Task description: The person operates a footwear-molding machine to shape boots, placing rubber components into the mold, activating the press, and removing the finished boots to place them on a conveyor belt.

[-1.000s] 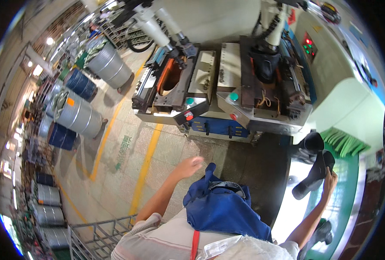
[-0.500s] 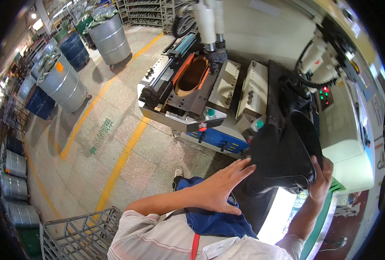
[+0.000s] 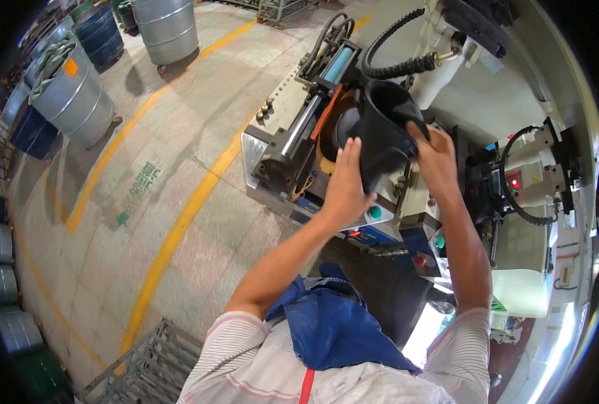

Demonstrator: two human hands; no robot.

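A black boot [image 3: 384, 135], its wide shaft opening facing up, is above the left station of a machine. My right hand [image 3: 435, 156] grips the shaft's rim on the right side, with fingers hooked over the edge. Against the boot's lower left side press the fingers of my left hand [image 3: 345, 180], stretched out long, thumb toward the near side. Beneath the boot lies an oval mould opening with a tan rim [image 3: 326, 165], partly covered by the boot. An orange strip [image 3: 326, 113] runs along the mould's left side.
Green push buttons [image 3: 375, 212] and a red button [image 3: 418, 260] sit on the machine's near face. A black corrugated hose [image 3: 400, 69] arches over the station. Metal drums [image 3: 77, 94] stand at the far left; a metal rack [image 3: 152, 360] is at the near left.
The boot has moved leftward and away from me, from the machine's right side to over the left mould. My left hand, earlier spread beside the boot, now presses against it. The view has shifted.
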